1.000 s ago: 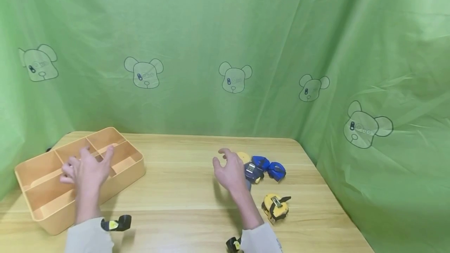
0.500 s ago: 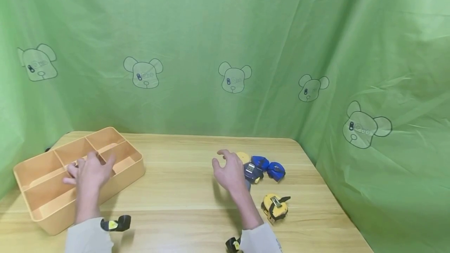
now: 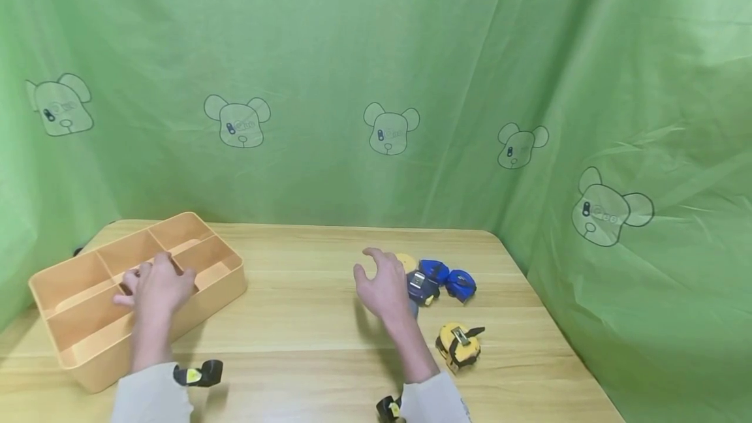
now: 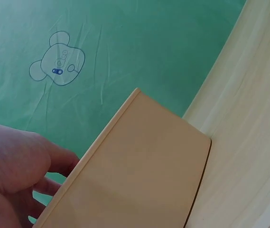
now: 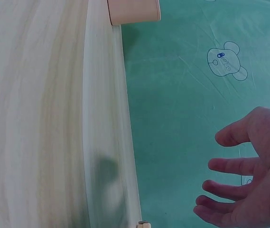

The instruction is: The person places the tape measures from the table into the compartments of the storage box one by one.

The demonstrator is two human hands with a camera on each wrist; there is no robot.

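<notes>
**Hands at the tray and the tape measures**

The left hand (image 3: 155, 286) rests on the front wall of the tan divided tray (image 3: 217, 289), fingers curled over its rim. The right hand (image 3: 384, 286), fingers spread and empty, hovers beside 4 tape measures (image 3: 437, 279), blue and yellow, clustered at the table's (image 3: 305, 338) right.

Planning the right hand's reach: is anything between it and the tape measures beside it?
Nothing visible. The right hand hovers open right beside the cluster of tape measures, with only bare table around. The hand itself hides part of the cluster.
</notes>
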